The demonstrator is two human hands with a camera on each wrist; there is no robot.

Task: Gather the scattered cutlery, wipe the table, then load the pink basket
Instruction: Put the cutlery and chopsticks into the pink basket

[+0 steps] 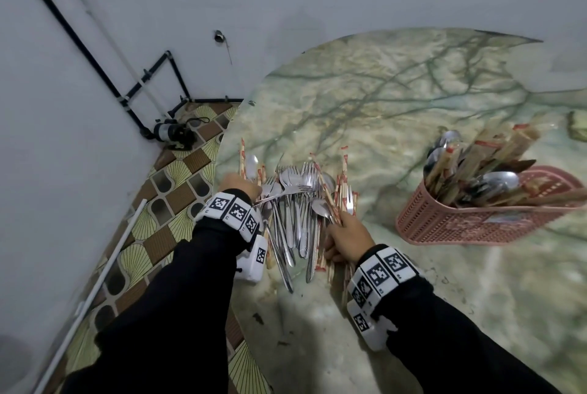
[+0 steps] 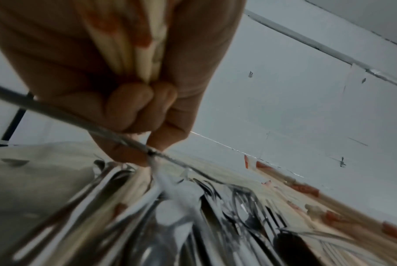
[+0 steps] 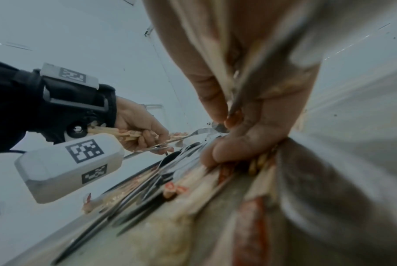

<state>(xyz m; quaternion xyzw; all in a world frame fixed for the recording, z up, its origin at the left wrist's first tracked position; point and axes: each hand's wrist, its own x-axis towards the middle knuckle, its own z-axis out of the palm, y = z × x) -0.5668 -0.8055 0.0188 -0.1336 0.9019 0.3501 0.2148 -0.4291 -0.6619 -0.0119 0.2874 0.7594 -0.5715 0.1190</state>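
marble table (image 1: 413,101), left hand (image 1: 239,185) gripping chopsticks (image 2: 133,45), right hand (image 1: 347,239) clutching cutlery (image 1: 330,203)

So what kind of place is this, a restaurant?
Probably a small eatery: a pink basket stuffed with spoons and wrapped chopsticks, a big cutlery pile on a marble-look table, and a patterned tile floor.

No words, brands or numbers can be read anywhere. The white wrist bands (image 1: 233,211) carry only black-and-white square code patterns; the red print on the chopstick wrappers (image 1: 344,177) is too blurred to read.
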